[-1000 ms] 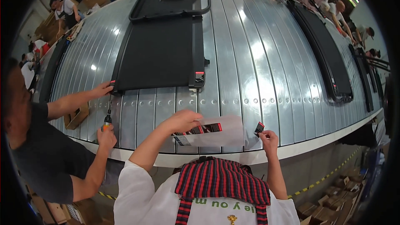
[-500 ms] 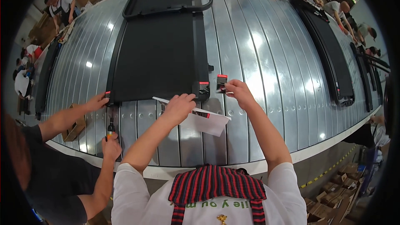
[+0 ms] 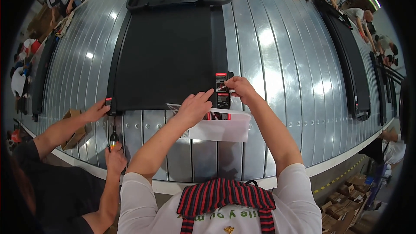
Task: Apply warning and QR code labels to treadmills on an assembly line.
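Observation:
A black treadmill deck (image 3: 167, 56) lies lengthwise before me. At its near right corner, my right hand (image 3: 241, 89) pinches the edge of a black and red sticker (image 3: 221, 81) against the side rail. Just nearer on the rail sits another black and red label (image 3: 223, 100). My left hand (image 3: 192, 109) grips a whitish sheet (image 3: 226, 134) whose free part spreads to the right below the deck's end. Its fingers reach toward the rail corner, and the thumb is hidden. More red and black labels (image 3: 219, 116) show along the sheet's upper edge.
At my left a co-worker's hand (image 3: 96, 110) touches the deck's near left corner; the other holds a power screwdriver (image 3: 114, 138) below it. A cardboard box (image 3: 74, 132) stands beside them. The slatted metal table (image 3: 281, 99) carries another deck (image 3: 346, 56) at right.
My right hand has brought the sticker left onto the rail corner. The sheet in my left hand has shifted right and turned more level. The view has shifted slightly.

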`<state>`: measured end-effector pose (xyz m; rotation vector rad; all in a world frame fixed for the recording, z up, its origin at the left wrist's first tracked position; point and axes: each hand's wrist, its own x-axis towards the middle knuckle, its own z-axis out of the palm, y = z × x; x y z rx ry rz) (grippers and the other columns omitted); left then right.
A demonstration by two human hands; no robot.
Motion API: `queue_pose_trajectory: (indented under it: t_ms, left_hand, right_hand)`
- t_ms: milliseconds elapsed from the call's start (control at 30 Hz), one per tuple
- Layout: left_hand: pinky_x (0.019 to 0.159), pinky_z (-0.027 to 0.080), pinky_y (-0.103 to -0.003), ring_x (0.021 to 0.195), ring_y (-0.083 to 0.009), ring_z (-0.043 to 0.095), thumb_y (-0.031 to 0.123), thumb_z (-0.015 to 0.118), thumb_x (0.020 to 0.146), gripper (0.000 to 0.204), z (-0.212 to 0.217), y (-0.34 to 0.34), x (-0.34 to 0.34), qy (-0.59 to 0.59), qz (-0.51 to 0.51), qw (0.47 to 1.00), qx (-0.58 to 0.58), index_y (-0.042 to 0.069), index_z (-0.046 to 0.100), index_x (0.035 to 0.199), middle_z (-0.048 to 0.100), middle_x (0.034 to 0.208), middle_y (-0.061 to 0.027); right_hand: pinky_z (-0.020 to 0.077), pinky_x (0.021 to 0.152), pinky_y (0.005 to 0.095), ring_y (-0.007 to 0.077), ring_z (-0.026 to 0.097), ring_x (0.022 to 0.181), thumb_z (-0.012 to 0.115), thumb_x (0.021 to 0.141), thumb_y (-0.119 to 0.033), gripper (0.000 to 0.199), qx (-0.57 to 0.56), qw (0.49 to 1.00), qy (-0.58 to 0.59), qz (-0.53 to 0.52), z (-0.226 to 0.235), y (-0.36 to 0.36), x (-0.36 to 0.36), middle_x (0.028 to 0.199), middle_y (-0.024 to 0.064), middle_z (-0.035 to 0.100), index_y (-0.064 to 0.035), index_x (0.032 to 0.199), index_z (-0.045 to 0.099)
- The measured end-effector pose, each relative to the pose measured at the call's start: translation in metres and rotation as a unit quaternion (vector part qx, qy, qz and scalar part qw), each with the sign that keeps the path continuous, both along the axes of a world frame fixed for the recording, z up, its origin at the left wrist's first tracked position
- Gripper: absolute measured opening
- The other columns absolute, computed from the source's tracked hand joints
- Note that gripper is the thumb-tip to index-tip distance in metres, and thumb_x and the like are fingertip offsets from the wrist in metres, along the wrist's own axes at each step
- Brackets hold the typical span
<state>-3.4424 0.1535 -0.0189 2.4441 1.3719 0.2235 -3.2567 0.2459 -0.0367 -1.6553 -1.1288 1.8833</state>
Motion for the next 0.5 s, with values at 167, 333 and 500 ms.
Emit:
queue_pose_trajectory:
  t_ms: [167,333,500]
  left_hand:
    - [0.084,0.039,-0.039,0.107,-0.0247,0.044,0.003,0.052,0.067,0.004,-0.007,0.001,-0.005,-0.028,-0.009,0.999,0.018,0.003,0.054,0.070,0.041,0.127,-0.0125]
    - [0.075,0.040,-0.037,0.102,-0.0264,0.046,0.006,0.052,0.066,0.004,-0.010,0.001,-0.004,-0.051,-0.024,0.997,0.061,0.002,0.052,0.065,0.045,0.123,-0.0145]
    - [0.075,0.040,-0.037,0.102,-0.0262,0.046,0.005,0.052,0.066,0.003,-0.013,0.000,-0.006,-0.041,-0.028,0.997,0.058,0.003,0.053,0.066,0.044,0.124,-0.0139]
  right_hand:
    - [0.0398,0.064,0.0263,0.0104,0.051,0.076,0.058,0.080,-0.018,0.010,0.020,0.999,-0.028,0.013,-0.004,0.001,-0.001,0.080,0.0007,0.057,-0.0081,0.079,0.055]
    - [0.0406,0.059,0.0283,0.0137,0.051,0.067,0.059,0.077,-0.015,0.012,0.056,0.998,-0.032,-0.024,-0.009,-0.002,0.000,0.074,0.0055,0.057,-0.0032,0.075,0.057]
    - [0.0408,0.059,0.0268,0.0127,0.053,0.069,0.059,0.078,-0.015,0.012,0.049,0.998,-0.035,-0.006,-0.012,0.002,0.001,0.075,0.0044,0.059,-0.0039,0.077,0.057]
